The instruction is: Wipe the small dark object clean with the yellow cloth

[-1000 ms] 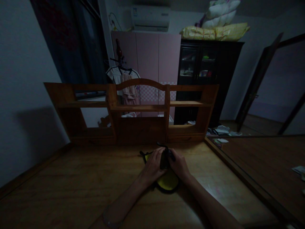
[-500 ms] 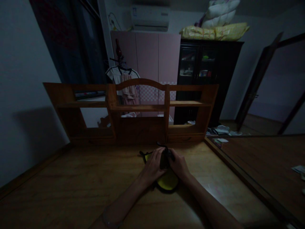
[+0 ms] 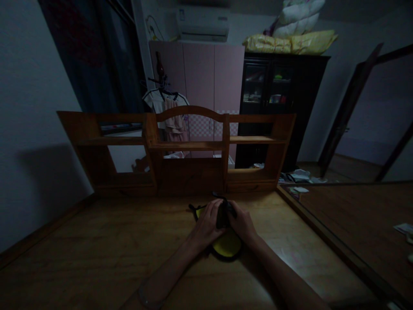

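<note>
Dim light; all places noted against the wooden shelf unit [image 3: 187, 146] at the table's far edge. Black item [image 3: 222, 218], shape mostly covered, sits a little in front of the shelf unit's right middle post, above a yellow piece with black edging [image 3: 227, 246]; whether the two are joined cannot be told. Left hand [image 3: 208, 221] is curled, fingers drawn together over the item's left side; right hand [image 3: 241, 221] is closed in on its right side, thumb and finger pinching. Exact fingertip contact hidden. Risks, as judged: item could slip or twist if one hand eases before the other, since the hold looks to depend on opposed pressure. Yellow piece could skid or fold, because the tabletop [image 3: 135, 249] shows a sheen and forearms come in from both sides. Black strap [image 3: 217, 196], sticking up toward the shelf unit, might snag or get trapped under a finger; dark on dark, easy to misjudge. Surroundings: the shelf unit itself limits reach forward, its base just beyond the strap. Raised wooden edge [image 3: 322, 232] runs from its right end toward the wearer, well apart from the hands. Behind it: hanging clothes [image 3: 174, 114], pink wardrobe [image 3: 198, 77], dark cabinet [image 3: 308, 94]. Past its right end, papers [image 3: 300, 175] lie low down. None of these blocks the hands.
</note>
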Demonstrator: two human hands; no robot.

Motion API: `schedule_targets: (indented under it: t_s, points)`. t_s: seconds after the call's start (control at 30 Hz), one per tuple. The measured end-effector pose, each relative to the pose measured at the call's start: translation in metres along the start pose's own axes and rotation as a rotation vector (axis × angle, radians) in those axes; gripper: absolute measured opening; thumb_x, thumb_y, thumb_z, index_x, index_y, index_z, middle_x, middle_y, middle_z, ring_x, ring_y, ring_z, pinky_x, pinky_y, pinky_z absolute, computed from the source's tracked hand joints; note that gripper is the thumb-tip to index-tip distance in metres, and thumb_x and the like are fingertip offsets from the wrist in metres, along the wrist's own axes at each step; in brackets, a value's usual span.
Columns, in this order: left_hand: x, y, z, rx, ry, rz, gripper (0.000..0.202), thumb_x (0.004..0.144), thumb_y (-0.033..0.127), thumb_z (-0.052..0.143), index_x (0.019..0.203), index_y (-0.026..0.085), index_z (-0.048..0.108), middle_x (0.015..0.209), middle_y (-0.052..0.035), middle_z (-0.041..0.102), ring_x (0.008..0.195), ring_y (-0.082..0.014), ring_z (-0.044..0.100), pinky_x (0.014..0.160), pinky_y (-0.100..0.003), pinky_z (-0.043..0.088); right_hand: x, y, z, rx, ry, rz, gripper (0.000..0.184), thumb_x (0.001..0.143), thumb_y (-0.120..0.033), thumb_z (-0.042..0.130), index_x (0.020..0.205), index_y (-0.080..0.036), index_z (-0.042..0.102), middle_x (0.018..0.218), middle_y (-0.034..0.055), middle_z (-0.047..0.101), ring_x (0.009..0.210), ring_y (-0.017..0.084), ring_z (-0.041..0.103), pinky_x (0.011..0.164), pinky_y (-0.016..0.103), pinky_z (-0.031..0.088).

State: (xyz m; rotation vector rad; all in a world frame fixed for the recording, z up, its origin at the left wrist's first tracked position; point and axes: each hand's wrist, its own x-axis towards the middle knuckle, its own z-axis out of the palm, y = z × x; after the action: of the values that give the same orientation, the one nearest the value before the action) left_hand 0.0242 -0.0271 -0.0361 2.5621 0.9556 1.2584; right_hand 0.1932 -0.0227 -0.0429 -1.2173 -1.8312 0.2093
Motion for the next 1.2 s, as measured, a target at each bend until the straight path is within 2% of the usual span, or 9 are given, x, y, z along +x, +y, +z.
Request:
schedule_targets:
  t_s: [0.4, 0.53, 0.8, 1.2]
  points:
    - [-0.0006, -0.0018, 0.0012, -0.012, 0.006, 0.002, 0.076, 0.074, 0.023, 0.069, 0.139, 0.02, 0.029, 0.138, -0.0123, 0.04, 0.13, -0.0265, 0.037, 0.11, -0.046, 0.034, -0.0005, 0.0041, 0.0027, -0.014, 0.027, -0.005, 0.033, 0.088, -0.017, 0.05, 0.119, -0.025, 0.055, 0.101, 0.0043, 0.071, 0.089, 0.021, 0.069, 0.075, 0.027, 0.05]
    - [-0.0004, -0.0016, 0.0011, -0.005, 0.004, -0.005, 0.078, 0.072, 0.018, 0.07, 0.138, 0.02, 0.029, 0.137, -0.0116, 0.041, 0.13, -0.0256, 0.038, 0.11, -0.045, 0.033, -0.0007, 0.0026, 0.0017, -0.028, 0.031, -0.005, 0.033, 0.087, -0.016, 0.05, 0.119, -0.025, 0.055, 0.101, 0.0043, 0.071, 0.09, 0.021, 0.069, 0.074, 0.027, 0.05]
    - [0.0, 0.0009, -0.0009, -0.029, 0.006, -0.004, 0.076, 0.072, 0.016, 0.067, 0.138, 0.021, 0.03, 0.137, -0.0126, 0.04, 0.129, -0.0288, 0.039, 0.108, -0.052, 0.034, 0.0001, 0.0008, 0.0003, -0.016, 0.024, -0.003, 0.031, 0.087, -0.017, 0.049, 0.116, -0.024, 0.056, 0.101, 0.005, 0.071, 0.091, 0.021, 0.068, 0.078, 0.028, 0.05]
    - [-0.0001, 0.0004, -0.0001, 0.008, 0.008, -0.012, 0.075, 0.074, 0.022, 0.069, 0.138, 0.02, 0.03, 0.136, -0.0123, 0.041, 0.129, -0.0275, 0.039, 0.109, -0.048, 0.035, 0.0001, -0.0028, -0.0021, -0.019, 0.015, 0.013, 0.033, 0.086, -0.016, 0.05, 0.117, -0.025, 0.056, 0.101, 0.0039, 0.071, 0.088, 0.02, 0.068, 0.075, 0.027, 0.051]
